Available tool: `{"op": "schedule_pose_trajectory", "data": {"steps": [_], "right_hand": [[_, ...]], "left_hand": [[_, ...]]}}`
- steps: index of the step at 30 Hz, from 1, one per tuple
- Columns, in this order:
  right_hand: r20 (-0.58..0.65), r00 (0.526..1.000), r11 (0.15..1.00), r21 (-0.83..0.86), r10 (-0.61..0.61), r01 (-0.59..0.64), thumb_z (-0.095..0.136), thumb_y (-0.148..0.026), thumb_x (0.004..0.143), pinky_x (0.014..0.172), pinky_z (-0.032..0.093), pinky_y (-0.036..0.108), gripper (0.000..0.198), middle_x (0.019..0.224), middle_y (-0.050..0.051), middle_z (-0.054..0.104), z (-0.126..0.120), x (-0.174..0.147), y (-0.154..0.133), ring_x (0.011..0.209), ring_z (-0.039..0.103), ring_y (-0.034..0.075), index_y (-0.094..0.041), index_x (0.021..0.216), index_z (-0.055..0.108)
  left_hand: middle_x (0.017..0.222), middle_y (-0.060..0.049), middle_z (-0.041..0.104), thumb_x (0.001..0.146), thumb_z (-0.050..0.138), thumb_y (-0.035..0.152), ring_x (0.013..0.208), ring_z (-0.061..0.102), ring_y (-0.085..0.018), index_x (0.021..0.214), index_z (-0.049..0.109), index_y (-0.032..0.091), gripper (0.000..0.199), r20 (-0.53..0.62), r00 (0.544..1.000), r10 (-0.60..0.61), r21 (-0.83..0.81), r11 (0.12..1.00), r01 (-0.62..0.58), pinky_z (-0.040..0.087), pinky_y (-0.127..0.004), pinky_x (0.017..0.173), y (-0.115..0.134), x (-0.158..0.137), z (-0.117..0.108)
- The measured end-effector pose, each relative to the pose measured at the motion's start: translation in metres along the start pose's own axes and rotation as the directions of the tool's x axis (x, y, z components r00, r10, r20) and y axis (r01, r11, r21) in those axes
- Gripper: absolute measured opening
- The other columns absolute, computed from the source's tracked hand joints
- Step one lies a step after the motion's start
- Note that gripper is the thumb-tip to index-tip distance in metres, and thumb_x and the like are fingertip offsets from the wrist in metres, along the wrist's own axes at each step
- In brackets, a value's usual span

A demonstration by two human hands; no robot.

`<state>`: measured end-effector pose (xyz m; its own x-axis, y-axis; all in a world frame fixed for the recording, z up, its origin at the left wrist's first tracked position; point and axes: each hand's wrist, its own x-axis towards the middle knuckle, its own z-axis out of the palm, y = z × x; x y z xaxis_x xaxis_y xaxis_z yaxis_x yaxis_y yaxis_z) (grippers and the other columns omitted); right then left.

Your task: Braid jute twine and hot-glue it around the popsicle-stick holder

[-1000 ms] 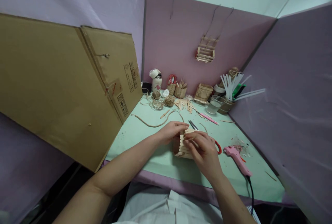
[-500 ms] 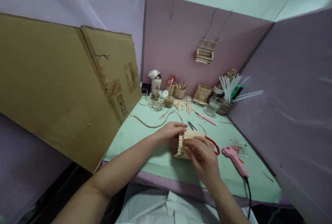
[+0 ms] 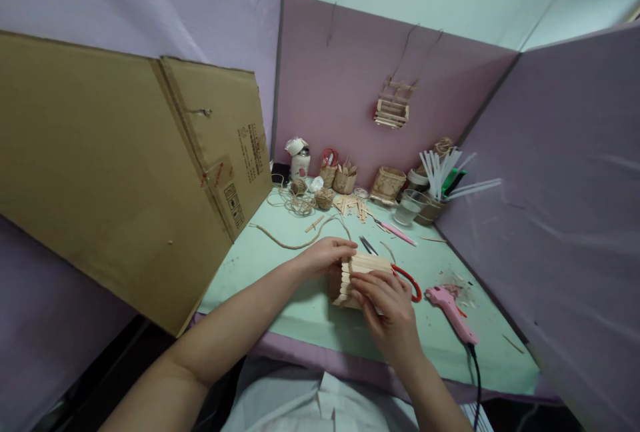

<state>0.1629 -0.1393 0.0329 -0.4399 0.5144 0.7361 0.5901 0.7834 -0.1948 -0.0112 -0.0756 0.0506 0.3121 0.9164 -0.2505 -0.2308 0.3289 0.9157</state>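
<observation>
A box of pale wooden craft sticks [image 3: 369,263] lies on its side near the table's front, its darker open end facing left. My left hand [image 3: 327,255] is closed on the upper left edge of the box. My right hand [image 3: 387,299] rests over the near side, its bent fingertips pressed to the sticks close to that rim; anything under them is hidden. A length of twine [image 3: 295,246] curves over the table and reaches behind my left fingers. Behind the box lie scissors with red handles [image 3: 411,283], partly covered by it.
To the right lies a pink glue gun [image 3: 453,315] with its cord over the front edge. Farther back are a pink pen-like tool [image 3: 397,232], loose sticks [image 3: 353,205], twine balls [image 3: 324,199] and a clear cup [image 3: 410,207]. Cardboard [image 3: 115,165] leans at left.
My right fingers have shifted slightly and flattened more against the box side. My left hand keeps its place at the rim. The whole view has tilted up a little.
</observation>
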Motion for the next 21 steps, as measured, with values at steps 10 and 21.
{"op": "schedule_pose_trajectory", "data": {"steps": [10, 21], "right_hand": [[0.017, 0.999, 0.999, -0.044, -0.028, 0.029, 0.059, -0.016, 0.091, 0.085, 0.034, 0.041, 0.019, 0.109, 0.001, 0.073, 0.002, -0.001, -0.004, 0.100, 0.059, 0.023, -0.026, 0.106, 0.064], [-0.006, 1.000, 1.000, -0.010, -0.023, 0.023, 0.060, -0.026, 0.089, 0.096, 0.035, 0.047, 0.043, 0.124, 0.009, 0.065, 0.000, -0.019, 0.004, 0.115, 0.055, 0.029, -0.024, 0.132, 0.052]], "left_hand": [[0.068, 0.001, 0.057, 0.073, 0.071, 0.025, 0.057, 0.052, -0.009, 0.115, 0.062, 0.010, 0.046, -0.006, 1.000, -0.005, 0.036, 0.999, 0.005, 0.040, -0.021, 0.055, 0.001, -0.001, -0.001], [0.074, 0.001, 0.058, 0.076, 0.071, 0.047, 0.060, 0.056, -0.011, 0.141, 0.041, 0.018, 0.078, 0.070, 0.997, -0.022, 0.206, 0.978, 0.007, 0.045, -0.025, 0.058, 0.005, -0.008, -0.015]]}}
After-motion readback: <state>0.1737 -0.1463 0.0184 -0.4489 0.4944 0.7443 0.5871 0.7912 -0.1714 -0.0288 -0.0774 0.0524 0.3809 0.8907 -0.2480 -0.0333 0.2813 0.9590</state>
